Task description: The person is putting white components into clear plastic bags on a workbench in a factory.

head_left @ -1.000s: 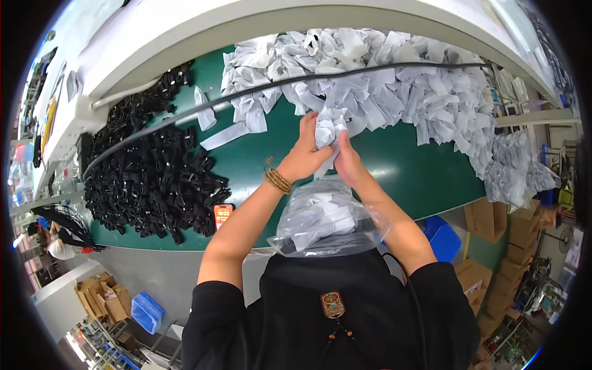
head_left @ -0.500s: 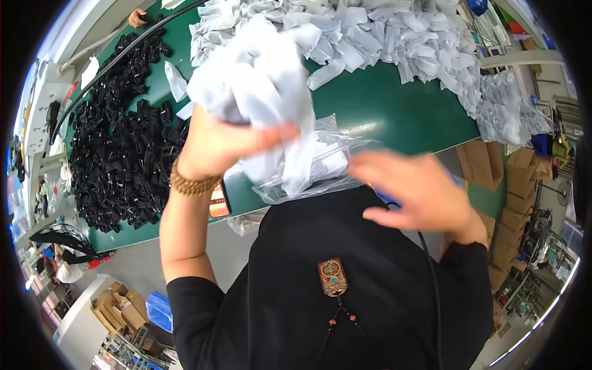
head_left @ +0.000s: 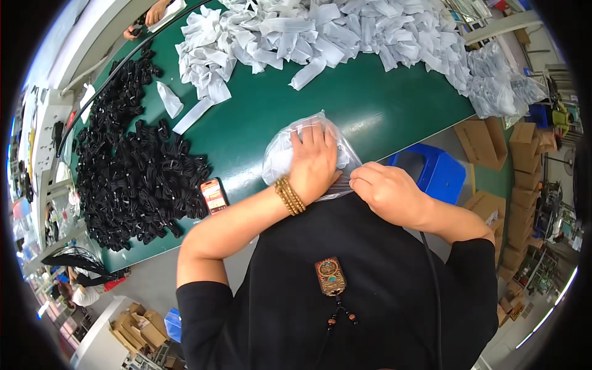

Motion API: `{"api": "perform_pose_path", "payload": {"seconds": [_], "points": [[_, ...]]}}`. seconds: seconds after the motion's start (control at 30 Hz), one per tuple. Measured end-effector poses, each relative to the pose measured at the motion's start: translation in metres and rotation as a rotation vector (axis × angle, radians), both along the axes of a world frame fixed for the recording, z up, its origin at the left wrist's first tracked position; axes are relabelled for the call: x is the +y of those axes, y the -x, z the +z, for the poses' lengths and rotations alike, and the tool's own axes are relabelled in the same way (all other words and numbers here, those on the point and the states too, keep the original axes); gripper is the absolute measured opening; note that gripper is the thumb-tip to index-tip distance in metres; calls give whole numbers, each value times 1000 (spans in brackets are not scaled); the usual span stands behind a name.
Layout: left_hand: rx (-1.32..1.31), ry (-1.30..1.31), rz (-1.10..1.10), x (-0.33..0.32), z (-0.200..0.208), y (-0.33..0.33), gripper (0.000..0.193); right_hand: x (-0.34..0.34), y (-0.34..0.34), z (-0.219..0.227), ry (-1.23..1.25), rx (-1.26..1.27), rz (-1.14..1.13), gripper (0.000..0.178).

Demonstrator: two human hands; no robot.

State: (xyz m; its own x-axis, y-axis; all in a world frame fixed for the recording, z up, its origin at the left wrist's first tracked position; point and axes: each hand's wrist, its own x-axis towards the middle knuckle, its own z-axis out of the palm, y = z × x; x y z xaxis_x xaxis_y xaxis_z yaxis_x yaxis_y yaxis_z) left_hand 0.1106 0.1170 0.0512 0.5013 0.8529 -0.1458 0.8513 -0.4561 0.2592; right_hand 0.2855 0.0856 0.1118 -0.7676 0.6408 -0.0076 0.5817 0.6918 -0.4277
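Note:
A clear plastic bag (head_left: pixel 277 145) with white packets inside lies at the table's near edge, close to my body. On top of it my left hand (head_left: pixel 316 157) lies flat, its fingers stretched out and pressing on the filled part. Just to the right, my right hand (head_left: pixel 391 194) is closed on the gathered edge of the bag, fingertips pinched together. The bag's near side is partly hidden by my left hand and wrist.
A large heap of white packets (head_left: pixel 345 37) covers the table's far side. Bundled black cables (head_left: pixel 135 185) fill the left, beside a phone (head_left: pixel 213 196). A blue plastic container (head_left: pixel 444 176) and cardboard boxes (head_left: pixel 481 145) stand off the right edge. Another person's hand (head_left: pixel 157 12) is at far left.
The bunch of white packets that my left hand held up is now down in the bag. My left hand came down and right onto it; my right hand closed on the bag's edge.

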Motion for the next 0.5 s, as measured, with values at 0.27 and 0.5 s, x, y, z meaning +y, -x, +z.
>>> {"api": "perform_pose_path", "payload": {"seconds": [0.27, 0.5], "points": [[-315, -43, 45, -7, -31, 23, 100, 24, 10, -3, 122, 62, 115, 12], [-504, 54, 53, -3, 6, 70, 76, 147, 17, -16, 990, 285, -206, 20]]}}
